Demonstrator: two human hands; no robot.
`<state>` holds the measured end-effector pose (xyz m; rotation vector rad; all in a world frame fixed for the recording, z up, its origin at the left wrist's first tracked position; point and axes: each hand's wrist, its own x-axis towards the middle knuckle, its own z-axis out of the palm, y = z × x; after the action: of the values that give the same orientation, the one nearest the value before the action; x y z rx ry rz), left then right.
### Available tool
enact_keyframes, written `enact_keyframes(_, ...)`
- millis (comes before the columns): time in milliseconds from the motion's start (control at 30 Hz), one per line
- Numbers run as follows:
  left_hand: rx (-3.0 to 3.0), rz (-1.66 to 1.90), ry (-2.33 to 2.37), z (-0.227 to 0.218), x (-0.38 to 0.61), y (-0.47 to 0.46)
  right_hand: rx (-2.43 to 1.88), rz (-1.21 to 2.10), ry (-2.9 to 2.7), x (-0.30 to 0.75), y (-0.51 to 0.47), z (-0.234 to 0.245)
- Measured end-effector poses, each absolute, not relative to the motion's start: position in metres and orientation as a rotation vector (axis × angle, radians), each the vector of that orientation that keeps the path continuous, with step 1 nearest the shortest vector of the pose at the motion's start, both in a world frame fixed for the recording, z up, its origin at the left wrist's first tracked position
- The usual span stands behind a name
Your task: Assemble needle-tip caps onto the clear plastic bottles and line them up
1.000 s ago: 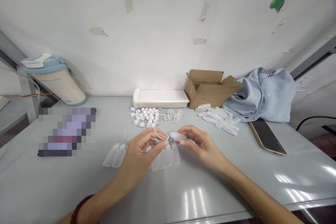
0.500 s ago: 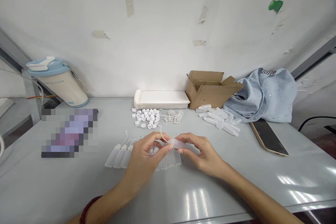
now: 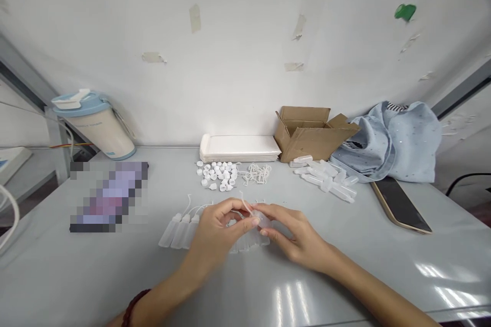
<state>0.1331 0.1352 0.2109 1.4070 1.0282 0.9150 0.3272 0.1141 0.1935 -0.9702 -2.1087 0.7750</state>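
A small translucent plastic bottle point(image 3: 265, 220) is held between my two hands above the middle of the table. My left hand point(image 3: 218, 230) pinches its neck end, where a thin white cord point(image 3: 245, 203) sticks up. My right hand point(image 3: 299, 237) closes thumb and fingers round the body, so much of the bottle is hidden. Below and behind both hands lies a row of similar capped bottles point(image 3: 171, 232) with white cords at their tops, partly covered by my left hand. Beyond my fingers are loose white caps point(image 3: 220, 169) and a heap of white cords point(image 3: 258, 173).
Uncapped bottles point(image 3: 326, 180) lie in a pile at right, before an open cardboard box point(image 3: 318, 143). White padded envelopes point(image 3: 241, 147) are stacked along the wall. A blue cloth bag point(image 3: 410, 143) and phone point(image 3: 401, 207) sit far right; a tumbler point(image 3: 103, 130) and blurred-out device point(image 3: 111, 196) left.
The whole scene has shifted a little right and down as the camera moved. Both hands keep hold of the bottle, and my right fingers now cover more of its body.
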Motion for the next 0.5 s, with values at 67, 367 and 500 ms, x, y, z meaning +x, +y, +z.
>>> enact_keyframes(67, 1.419, 0.922, 1.023, 0.2114, 0.1335, 0.1343, -0.979, 0.772, -2.108, 0.3271, 0.1143, 0.1927)
enact_keyframes(367, 1.443, 0.928, 1.036, 0.2153, 0.1338, 0.1305, -1.021, 0.714, -2.073, 0.3265, 0.1125, 0.1933)
enact_keyframes(500, 1.416, 0.93, 0.989, 0.2136, 0.134, 0.1312, -1.014, 0.696, -2.057, 0.3244, 0.1112, 0.1938)
